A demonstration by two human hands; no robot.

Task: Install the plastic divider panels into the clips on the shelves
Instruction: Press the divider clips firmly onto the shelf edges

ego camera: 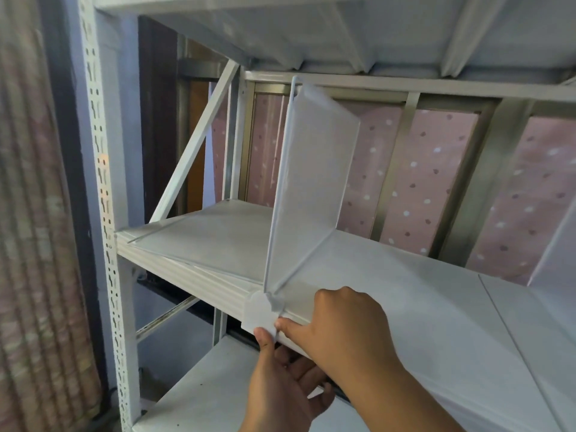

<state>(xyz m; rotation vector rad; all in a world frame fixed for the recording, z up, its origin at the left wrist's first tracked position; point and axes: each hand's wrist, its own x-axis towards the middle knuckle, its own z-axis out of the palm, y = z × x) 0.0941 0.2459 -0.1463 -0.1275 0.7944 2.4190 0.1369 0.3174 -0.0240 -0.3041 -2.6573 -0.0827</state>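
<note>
A frosted plastic divider panel [314, 182] stands upright on the white shelf [199, 241], its front lower corner seated in a white clip [260, 310] on the shelf's front edge. My left hand [280, 385] reaches up from below, its thumb pressing the clip's lower lip. My right hand [339, 325] rests on the shelf edge just right of the clip, its thumb tip touching the clip's right side. Neither hand grasps the panel itself.
A perforated white upright post [106, 213] stands at the left, with a diagonal brace [193, 145] behind it. Another shelf [343, 29] lies overhead and a lower shelf [199, 397] below. A second panel's edge [558, 244] shows at far right. Pink dotted backing lies behind.
</note>
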